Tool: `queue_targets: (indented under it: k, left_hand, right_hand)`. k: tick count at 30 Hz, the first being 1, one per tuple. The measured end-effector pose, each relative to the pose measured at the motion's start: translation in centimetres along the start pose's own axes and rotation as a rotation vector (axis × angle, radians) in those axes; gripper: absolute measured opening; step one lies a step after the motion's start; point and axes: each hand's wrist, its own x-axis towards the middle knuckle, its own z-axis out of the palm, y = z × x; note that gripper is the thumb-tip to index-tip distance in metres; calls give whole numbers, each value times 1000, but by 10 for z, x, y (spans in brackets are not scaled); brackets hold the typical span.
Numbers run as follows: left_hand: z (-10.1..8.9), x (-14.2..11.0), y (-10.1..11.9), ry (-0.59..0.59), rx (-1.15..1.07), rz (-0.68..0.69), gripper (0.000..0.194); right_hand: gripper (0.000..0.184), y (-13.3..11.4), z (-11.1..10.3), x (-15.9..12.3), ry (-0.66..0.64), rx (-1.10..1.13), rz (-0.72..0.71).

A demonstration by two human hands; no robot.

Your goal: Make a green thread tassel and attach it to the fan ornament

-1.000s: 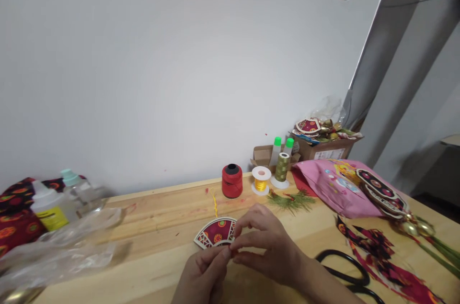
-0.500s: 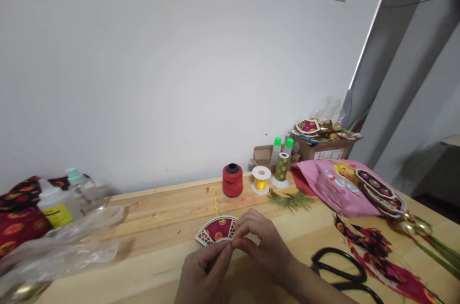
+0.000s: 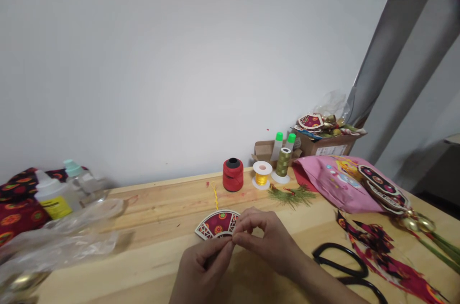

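Observation:
Low in the middle of the view, my left hand (image 3: 205, 265) and my right hand (image 3: 268, 242) meet fingertip to fingertip. Both are closed in a pinch; whatever lies between the fingers is too small or hidden to make out. Just beyond them a fan-shaped ornament (image 3: 217, 223) with a pale openwork frame and dark red patterned cloth lies on the wooden table (image 3: 143, 242). Its right end is covered by my right fingers. From its top edge a yellow cord (image 3: 215, 197) runs away across the tabletop.
Behind stand a red thread cone (image 3: 233, 175), a yellow spool (image 3: 261, 177) and an olive spool (image 3: 283, 164). Black-handled scissors (image 3: 341, 258) and cloth scraps (image 3: 381, 251) lie right, near a pink bag (image 3: 334, 184). A glue bottle (image 3: 55, 196) and plastic bags (image 3: 75, 232) are left.
The view has tilted slightly, so the tabletop items sit a little higher. My hands keep their pinch at nearly the same spot by the ornament.

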Motion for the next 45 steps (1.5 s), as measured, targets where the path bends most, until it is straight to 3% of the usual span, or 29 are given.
queue_targets:
  k: [5,8,11,14,26,34,45]
  left_hand:
    - [-4,3,-6,-26,-130,-220,33]
    - [-6,5,-11,-91,-283,-306,39]
    - [-6,6,-13,-106,-383,-330,39]
    - [-4,7,-11,-104,-394,-349,42]
    - [0,3,-6,-102,-267,-326,43]
    - [0,2,-4,-31,-109,-213,26]
    - [-1,0,-2,-15,-75,-164,24]
  right_hand:
    - [10,-2,-3,0,17,66,-17]
    - [4,-7,-6,-2,130,-113,-188]
    - [8,-8,-7,-5,154,-301,-365]
    - [8,-7,-5,-6,175,-381,-427]
    - [11,-6,0,-6,230,-409,-464]
    - [14,-10,4,-7,259,-447,-422]
    - [13,-13,0,-6,249,-501,-453]
